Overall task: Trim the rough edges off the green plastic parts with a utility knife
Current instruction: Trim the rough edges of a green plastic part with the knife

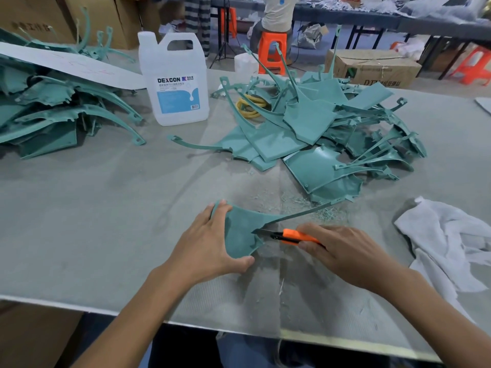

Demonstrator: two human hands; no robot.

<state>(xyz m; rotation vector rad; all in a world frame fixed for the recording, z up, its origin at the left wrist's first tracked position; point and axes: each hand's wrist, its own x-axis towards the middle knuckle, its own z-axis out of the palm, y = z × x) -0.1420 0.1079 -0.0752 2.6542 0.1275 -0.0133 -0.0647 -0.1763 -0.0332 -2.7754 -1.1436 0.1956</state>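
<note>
A green plastic part point(243, 231) with a long thin arm lies on the table in front of me. My left hand point(210, 244) grips its left side, fingers over the top edge and thumb under the lower edge. My right hand point(342, 251) grips an orange utility knife point(291, 236), whose blade tip touches the part's right edge. Green shavings point(313, 208) lie scattered just beyond the part. A pile of green parts point(318, 131) sits further back, right of centre. Another pile of green parts point(53, 112) lies at far left.
A white DEXCON jug point(174, 81) stands at the back centre. White cloths point(446, 245) lie at my right. A yellow coil point(251, 106) sits by the centre pile. A white sheet point(71, 66) lies over the left pile. Table's near edge point(265, 333) runs close to me. Cardboard boxes and orange stools stand behind.
</note>
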